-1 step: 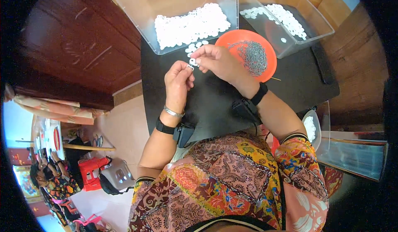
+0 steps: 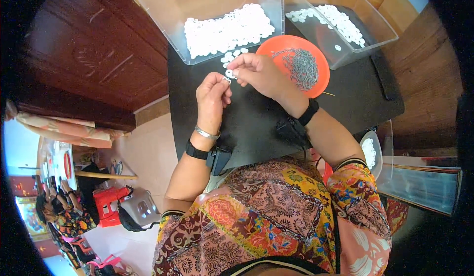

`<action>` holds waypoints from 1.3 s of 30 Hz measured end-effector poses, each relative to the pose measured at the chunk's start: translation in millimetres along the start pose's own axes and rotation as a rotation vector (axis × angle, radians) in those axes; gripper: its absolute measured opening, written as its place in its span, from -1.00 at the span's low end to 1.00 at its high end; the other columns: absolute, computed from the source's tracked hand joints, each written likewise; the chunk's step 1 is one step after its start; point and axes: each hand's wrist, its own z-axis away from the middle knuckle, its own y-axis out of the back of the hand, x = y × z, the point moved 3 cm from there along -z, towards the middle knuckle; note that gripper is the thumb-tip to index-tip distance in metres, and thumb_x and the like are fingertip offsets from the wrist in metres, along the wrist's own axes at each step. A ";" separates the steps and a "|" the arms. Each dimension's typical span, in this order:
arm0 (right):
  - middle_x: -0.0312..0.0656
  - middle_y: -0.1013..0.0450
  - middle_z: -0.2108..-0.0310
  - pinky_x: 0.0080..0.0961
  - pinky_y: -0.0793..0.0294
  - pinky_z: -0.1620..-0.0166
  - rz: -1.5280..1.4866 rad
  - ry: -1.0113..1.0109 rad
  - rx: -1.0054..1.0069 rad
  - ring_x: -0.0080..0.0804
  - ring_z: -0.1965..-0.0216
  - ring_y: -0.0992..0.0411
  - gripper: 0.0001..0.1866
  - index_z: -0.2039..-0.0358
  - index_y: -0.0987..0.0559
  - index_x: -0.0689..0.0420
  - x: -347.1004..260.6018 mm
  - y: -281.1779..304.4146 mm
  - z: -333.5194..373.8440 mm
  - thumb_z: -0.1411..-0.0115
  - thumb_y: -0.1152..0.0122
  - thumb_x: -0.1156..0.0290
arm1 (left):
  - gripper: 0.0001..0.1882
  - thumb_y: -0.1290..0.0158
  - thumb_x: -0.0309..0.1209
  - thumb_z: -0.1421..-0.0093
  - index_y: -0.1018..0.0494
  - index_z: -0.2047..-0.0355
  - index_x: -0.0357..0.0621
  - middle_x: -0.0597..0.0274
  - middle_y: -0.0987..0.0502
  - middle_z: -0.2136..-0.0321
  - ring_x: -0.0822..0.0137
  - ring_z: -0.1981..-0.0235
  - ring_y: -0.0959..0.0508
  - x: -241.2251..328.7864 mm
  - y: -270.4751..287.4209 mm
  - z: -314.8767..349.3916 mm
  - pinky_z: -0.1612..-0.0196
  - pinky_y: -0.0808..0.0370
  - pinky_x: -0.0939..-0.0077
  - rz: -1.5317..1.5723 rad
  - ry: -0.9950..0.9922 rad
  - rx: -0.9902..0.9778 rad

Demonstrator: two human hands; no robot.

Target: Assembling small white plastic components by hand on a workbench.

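My left hand (image 2: 213, 96) pinches a small white plastic piece (image 2: 226, 80) between thumb and fingertips. Just right of it, my right hand (image 2: 259, 73) is closed in a pinch, its fingertips almost meeting the left ones. What the right fingers hold is too small to make out. Another white piece (image 2: 229, 72) shows between the two hands; whether it is held or lies on the table I cannot tell. Beside my right hand sits an orange plate (image 2: 318, 59) with a heap of thin grey nails (image 2: 303, 71).
A clear plastic bin (image 2: 173, 44) full of white pieces stands at the back, with several loose pieces (image 2: 234, 55) before it. A second clear bin (image 2: 377, 44) stands at back right on the black table (image 2: 256, 133). A bowl of white rings (image 2: 369, 152) is at lower right.
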 end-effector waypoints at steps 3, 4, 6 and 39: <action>-0.36 -0.44 0.46 -0.72 -0.38 0.37 0.078 0.100 0.017 -0.69 0.47 -0.35 -0.83 0.23 -0.51 0.22 -2.7 -2.9 1.6 -0.18 -0.05 0.48 | -0.87 0.08 -0.41 -0.16 -0.35 0.53 -0.09 0.41 -0.37 0.69 0.61 0.71 -0.30 -0.1 -0.9 -0.4 0.66 -0.20 0.76 0.003 -0.007 -0.009; -0.36 -0.44 0.46 -0.72 -0.38 0.37 0.094 0.100 0.018 -0.70 0.47 -0.35 -0.84 0.24 -0.52 0.22 -1.8 -3.2 1.8 -0.18 -0.05 0.48 | -0.87 0.08 -0.41 -0.16 -0.35 0.53 -0.10 0.41 -0.37 0.69 0.61 0.72 -0.30 0.2 -1.2 -0.3 0.66 -0.20 0.75 -0.011 -0.012 -0.009; -0.35 -0.44 0.46 -0.72 -0.38 0.37 0.109 0.100 0.021 -0.70 0.47 -0.35 -0.84 0.24 -0.52 0.23 -1.9 -2.8 2.0 -0.18 -0.05 0.49 | -0.87 0.08 -0.42 -0.16 -0.35 0.53 -0.10 0.41 -0.37 0.69 0.61 0.72 -0.29 -0.2 -0.9 -0.5 0.66 -0.20 0.76 -0.003 -0.006 -0.008; -0.35 -0.45 0.46 -0.69 -0.37 0.34 0.291 0.152 0.090 -0.71 0.43 -0.37 -0.83 0.26 -0.51 0.28 -5.7 -1.3 4.2 -0.14 -0.05 0.52 | -0.85 0.09 -0.44 -0.16 -0.34 0.55 -0.10 0.41 -0.36 0.70 0.61 0.73 -0.28 -1.8 -0.9 -0.5 0.67 -0.18 0.74 -0.041 0.009 0.009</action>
